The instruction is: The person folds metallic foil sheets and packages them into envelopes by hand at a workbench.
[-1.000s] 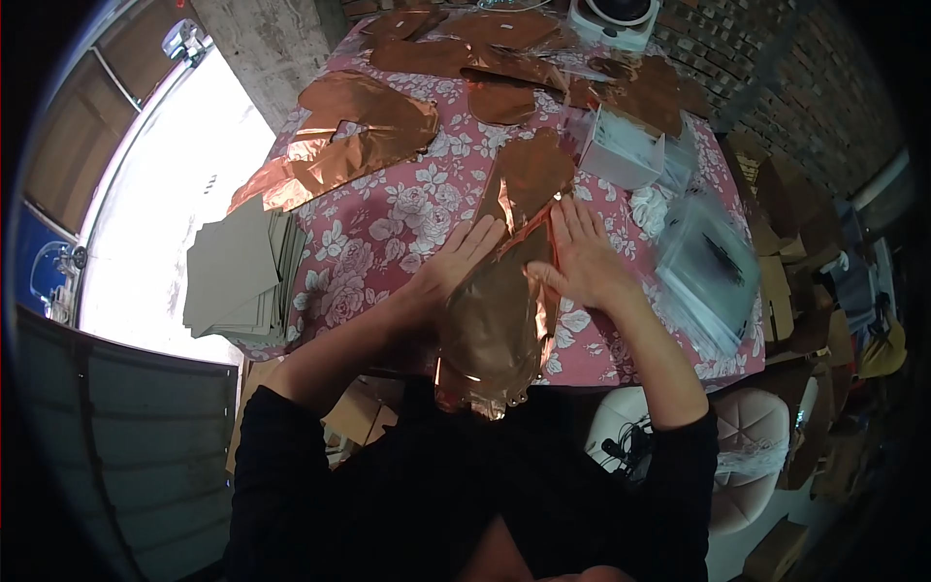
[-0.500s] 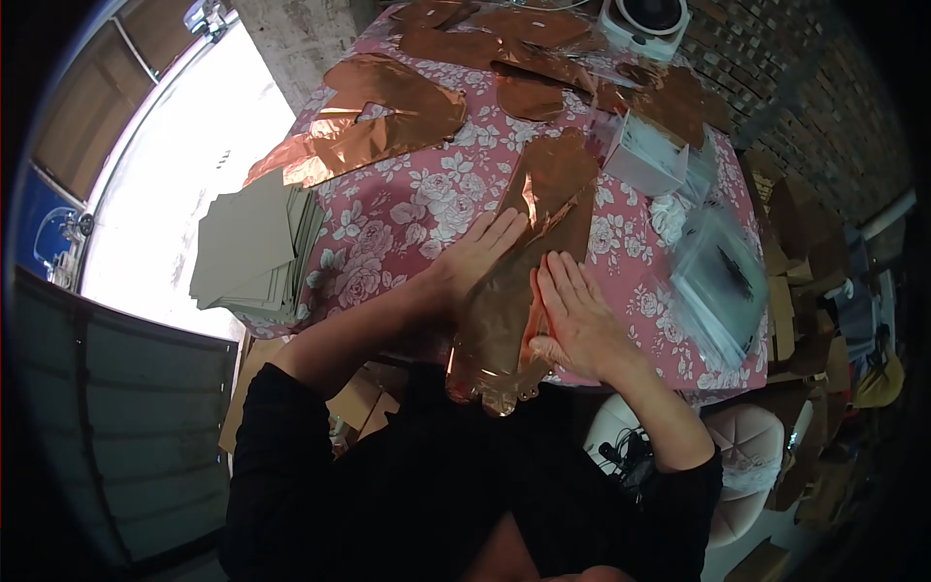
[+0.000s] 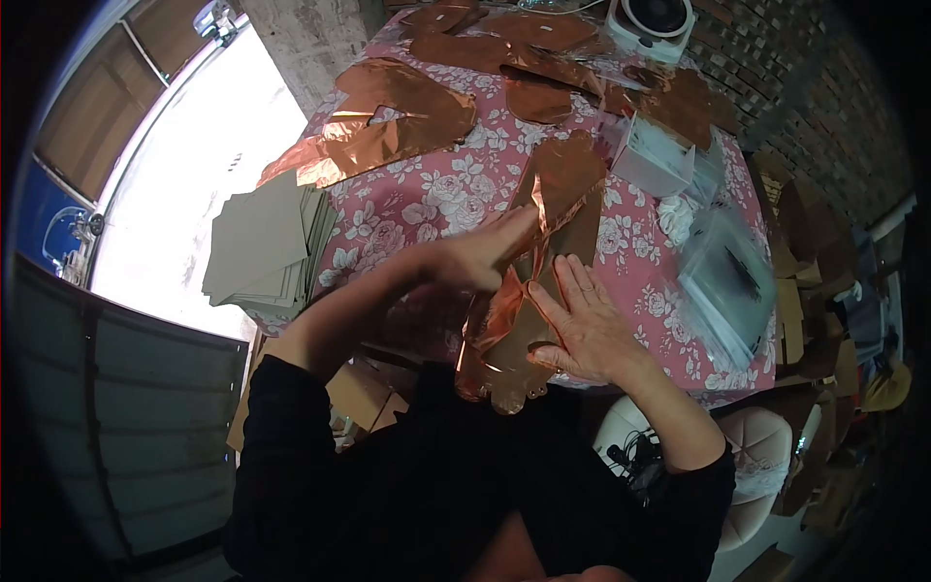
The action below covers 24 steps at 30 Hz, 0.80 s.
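Note:
In front of me a flat copper-coloured foil balloon (image 3: 572, 184) lies lengthwise on the table, partly folded, its scalloped near end over the table edge. My right hand (image 3: 590, 330) rests on its lower half, fingers stretched out and thumb apart. On the balloon's left side is my left hand (image 3: 488, 254), slightly blurred, with fingers extended along the foil and nothing visibly gripped. Beneath the left hand the foil's left edge is raised and creased. Another flat foil balloon (image 3: 427, 107) with a small hole lies farther left.
Grey cardboard sheets (image 3: 257, 238) are stacked at the left table edge. On the right are a white box (image 3: 655, 160), a crumpled white bundle (image 3: 674, 218) and a pile of clear plastic bags (image 3: 727, 286). More foil pieces (image 3: 543, 34) and a white device (image 3: 652, 24) sit at the back.
My left hand has turned on its edge and shifted slightly, and the foil beside it has lifted and creased. The right hand stays on the balloon. The whole view has shifted slightly right.

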Each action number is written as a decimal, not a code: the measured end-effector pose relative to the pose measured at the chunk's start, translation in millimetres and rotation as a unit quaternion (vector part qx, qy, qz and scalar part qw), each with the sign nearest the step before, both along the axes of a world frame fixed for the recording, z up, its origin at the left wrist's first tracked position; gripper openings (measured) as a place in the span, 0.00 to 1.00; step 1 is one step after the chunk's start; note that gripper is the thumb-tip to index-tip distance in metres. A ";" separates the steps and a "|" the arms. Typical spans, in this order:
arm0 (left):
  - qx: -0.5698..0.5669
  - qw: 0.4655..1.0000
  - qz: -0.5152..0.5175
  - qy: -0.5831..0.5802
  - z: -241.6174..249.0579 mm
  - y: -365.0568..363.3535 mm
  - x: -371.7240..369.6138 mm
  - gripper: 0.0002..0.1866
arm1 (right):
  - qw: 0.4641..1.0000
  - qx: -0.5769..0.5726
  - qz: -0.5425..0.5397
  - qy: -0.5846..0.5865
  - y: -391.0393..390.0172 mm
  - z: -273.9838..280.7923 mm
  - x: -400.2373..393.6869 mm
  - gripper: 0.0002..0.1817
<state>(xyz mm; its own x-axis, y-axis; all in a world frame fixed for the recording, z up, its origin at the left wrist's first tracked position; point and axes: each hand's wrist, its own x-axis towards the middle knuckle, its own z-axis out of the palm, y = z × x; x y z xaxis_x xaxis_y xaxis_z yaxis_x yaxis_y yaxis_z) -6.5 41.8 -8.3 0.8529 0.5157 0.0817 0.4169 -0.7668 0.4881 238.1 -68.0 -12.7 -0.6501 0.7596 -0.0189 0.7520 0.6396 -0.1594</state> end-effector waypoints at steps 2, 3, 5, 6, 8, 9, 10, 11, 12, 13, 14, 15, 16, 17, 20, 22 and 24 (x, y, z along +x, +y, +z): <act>-0.309 0.932 0.008 -0.190 21.3 1.2 -10.9 0.46 | 1.000 0.005 0.000 0.004 0.5 0.1 0.6 0.48; -0.169 0.962 0.021 -0.212 14.9 5.3 -14.6 0.41 | 1.000 0.005 0.001 0.004 0.3 -0.1 1.0 0.48; -0.076 0.984 -0.003 -0.159 5.8 13.4 -25.5 0.38 | 1.000 0.006 0.000 0.005 0.2 -0.9 1.2 0.48; 0.017 0.994 -0.027 -0.106 5.8 14.6 -28.4 0.34 | 1.000 0.009 0.001 -0.002 0.4 -1.3 1.3 0.48; 0.044 0.989 -0.076 -0.123 2.3 10.2 -32.0 0.31 | 1.000 0.010 0.002 -0.009 0.0 -1.5 1.2 0.48; 0.072 0.980 -0.125 -0.140 4.5 5.1 -31.2 0.28 | 1.000 0.009 0.002 -0.009 0.1 -0.9 1.1 0.48; 0.069 0.980 -0.126 -0.139 7.1 0.3 -30.5 0.28 | 1.000 0.007 0.001 -0.009 0.1 -0.5 0.9 0.48; 0.076 0.986 -0.120 -0.083 11.0 -4.2 -30.0 0.28 | 1.000 0.005 0.000 -0.008 0.1 -0.3 0.9 0.48; 0.081 0.990 -0.115 -0.027 14.7 -7.5 -28.6 0.28 | 1.000 0.008 0.001 -0.008 -0.1 -0.4 0.9 0.48; 0.079 0.990 -0.117 -0.027 9.3 -6.9 -29.9 0.28 | 1.000 0.011 0.002 -0.008 -0.1 -0.6 1.4 0.48; 0.095 0.988 -0.117 -0.031 0.2 -5.0 -33.1 0.28 | 1.000 0.009 -0.002 -0.008 1.4 -0.7 3.5 0.48; 0.111 0.986 -0.117 -0.035 -2.0 -5.0 -33.6 0.27 | 1.000 -0.012 0.008 0.011 4.0 -0.6 7.7 0.49; 0.108 0.986 -0.121 -0.036 -3.6 -4.7 -34.1 0.27 | 0.999 -0.032 0.017 0.031 5.2 -0.8 12.4 0.51; 0.116 0.986 -0.117 -0.031 -4.7 -4.5 -34.7 0.28 | 0.999 -0.033 0.014 0.030 4.7 1.7 19.0 0.51; 0.117 0.986 -0.112 -0.039 -8.4 -4.0 -37.2 0.28 | 0.968 -0.111 0.036 0.220 -3.1 17.4 28.2 0.54; 0.113 0.986 -0.114 -0.048 -9.0 -3.2 -39.0 0.28 | 0.990 -0.018 0.074 0.116 -24.2 22.6 13.8 0.58; 0.111 0.987 -0.105 -0.050 -9.3 -5.3 -39.1 0.28 | 0.993 0.028 0.071 0.093 -43.9 16.0 -8.8 0.51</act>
